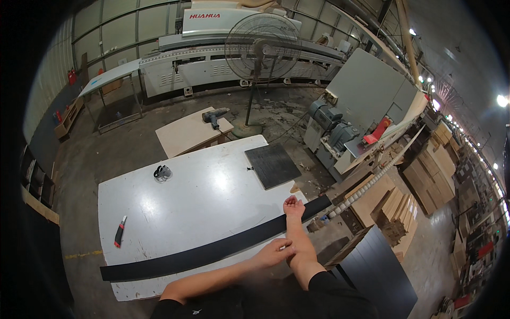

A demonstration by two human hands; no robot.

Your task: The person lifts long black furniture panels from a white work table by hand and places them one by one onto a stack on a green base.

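Observation:
My left hand (275,252) touches the inside of my right forearm with its fingertips, its thumb a little apart from the fingers. Palm up and fingers loosely curled, my right hand (294,207) holds nothing and is over the long black board (207,249). That narrow board lies along the near edge of a white-topped worktable (191,207), both its ends jutting past the top. Toward the left lies a utility knife (120,232) with a red and black handle. A small clear cup with dark contents (162,174) stands farther back. A dark square panel (273,165) rests at the far right corner.
Beyond the table, a heat gun (215,116) lies on a wooden board (187,133). A pedestal fan (261,48) stands before a long white machine (223,69). At right are electric motors (334,123), stacked wood strips (398,211) and a large dark panel (378,271) close to my right arm.

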